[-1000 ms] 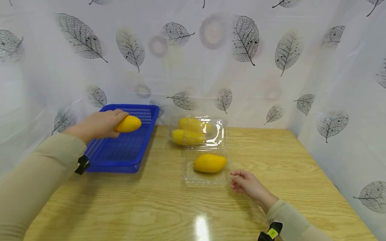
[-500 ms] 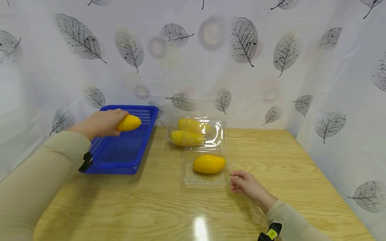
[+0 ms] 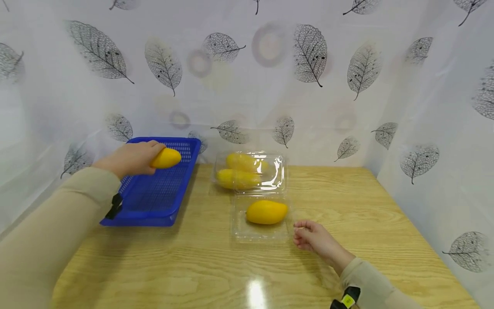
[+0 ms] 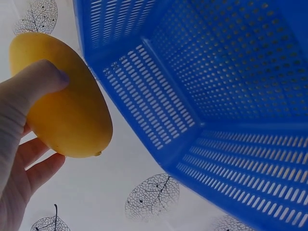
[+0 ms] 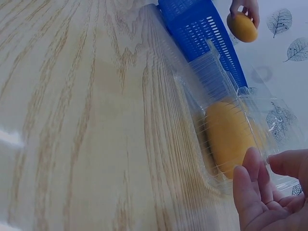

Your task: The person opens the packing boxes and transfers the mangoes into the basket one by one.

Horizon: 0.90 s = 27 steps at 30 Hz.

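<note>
A: From the left side, what do we see first?

B: We see the left hand (image 3: 131, 159), coming out of a beige sleeve (image 3: 73, 201). Its fingers are bent around one held mango (image 3: 167, 158), with the thumb lying on the fruit in the left wrist view. We find this mango in the air, over the blue basket (image 3: 139, 219) and apart from it.

A: And where does the basket stand?

B: It stands toward the far left corner of the tabletop (image 3: 185, 270). Its walls are full of small slots.

A: What do we notice more to the right?

B: Near the middle of the far edge we see the back mango (image 3: 244, 162) and the front mango (image 3: 238, 179), both partly behind a raised clear lid (image 3: 278, 174). Whether they lie in another container, we cannot tell. Closer to us is the clear box (image 3: 241, 231), and inside it lies the boxed mango (image 3: 267, 212), on its side.

A: And the right hand (image 3: 316, 240)?

B: It is at the right rim of the box, well apart from the tabletop's right edge. Its fingers are bent, with the thumb near the fingertips; whether they pinch the rim, we cannot tell.
</note>
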### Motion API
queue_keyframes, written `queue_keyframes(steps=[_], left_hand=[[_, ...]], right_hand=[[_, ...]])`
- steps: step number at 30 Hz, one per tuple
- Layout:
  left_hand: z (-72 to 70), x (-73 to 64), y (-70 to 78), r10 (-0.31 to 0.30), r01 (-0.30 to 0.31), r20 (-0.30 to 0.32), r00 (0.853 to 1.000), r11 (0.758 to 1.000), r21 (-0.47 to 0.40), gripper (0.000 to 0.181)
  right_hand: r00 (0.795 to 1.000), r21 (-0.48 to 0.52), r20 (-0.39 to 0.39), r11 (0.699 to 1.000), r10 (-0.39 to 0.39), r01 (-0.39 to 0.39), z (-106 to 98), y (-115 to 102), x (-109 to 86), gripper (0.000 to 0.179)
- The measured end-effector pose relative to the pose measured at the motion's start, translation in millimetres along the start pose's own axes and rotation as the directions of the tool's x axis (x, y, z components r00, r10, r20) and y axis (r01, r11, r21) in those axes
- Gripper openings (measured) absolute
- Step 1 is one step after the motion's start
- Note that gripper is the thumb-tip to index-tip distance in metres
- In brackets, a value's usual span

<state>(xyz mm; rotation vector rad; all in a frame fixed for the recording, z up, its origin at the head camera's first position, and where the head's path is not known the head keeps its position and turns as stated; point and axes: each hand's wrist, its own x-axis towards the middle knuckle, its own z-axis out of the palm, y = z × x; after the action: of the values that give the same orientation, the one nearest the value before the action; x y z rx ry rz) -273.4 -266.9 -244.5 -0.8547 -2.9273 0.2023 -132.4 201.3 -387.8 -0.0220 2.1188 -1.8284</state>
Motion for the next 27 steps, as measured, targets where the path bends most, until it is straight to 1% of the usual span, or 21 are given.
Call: queue_keyframes(steps=[13,27], left_hand=[[1.6,10.7,-5.3,-0.02,0.02,0.018,1.0,1.0,0.022,0.066],[7.2,25.8,-11.3,-0.044,0.044,0.048,0.998,0.999,0.006,0.061]], right_hand=[[1.0,0.001,0.004,1.0,-0.002,0.002,-2,1,2.4,0.04],[1.0,-0.012,-0.003,1.0,-0.007,0.007,-2,2,2.0,0.041]])
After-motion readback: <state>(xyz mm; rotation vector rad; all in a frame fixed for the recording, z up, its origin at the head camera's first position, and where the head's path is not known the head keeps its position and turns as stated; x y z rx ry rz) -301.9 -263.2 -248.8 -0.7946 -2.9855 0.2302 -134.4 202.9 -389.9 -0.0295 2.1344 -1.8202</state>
